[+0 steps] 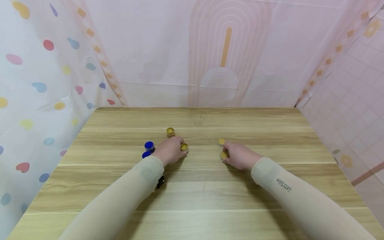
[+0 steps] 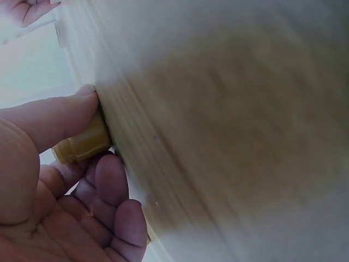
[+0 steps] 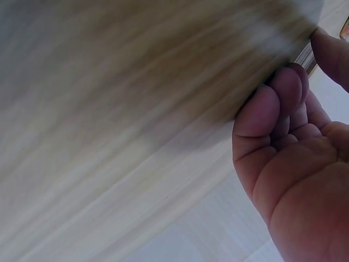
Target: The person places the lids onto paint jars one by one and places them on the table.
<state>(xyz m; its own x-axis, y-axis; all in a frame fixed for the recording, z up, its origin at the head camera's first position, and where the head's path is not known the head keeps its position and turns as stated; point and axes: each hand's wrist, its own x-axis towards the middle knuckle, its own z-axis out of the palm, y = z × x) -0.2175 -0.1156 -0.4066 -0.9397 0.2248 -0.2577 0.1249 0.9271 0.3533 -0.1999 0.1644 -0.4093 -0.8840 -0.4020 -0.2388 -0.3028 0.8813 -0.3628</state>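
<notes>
My left hand pinches a small ochre paint jar between thumb and fingers. The left wrist view shows this jar standing on the tabletop, its wall ochre. Behind that hand is a second ochre jar. Two blue jars, one farther back and one nearer, stand left of the hand; the sleeve and hand partly cover them. My right hand pinches a round yellow-topped lid at the table. Its ridged edge shows between the fingers in the right wrist view. Another yellow-topped lid lies just behind.
A wooden table spans the space beneath both arms. Under the left forearm a black object pokes out, probably part of the wrist camera. Patterned cloth hangs along the back and both sides of the table.
</notes>
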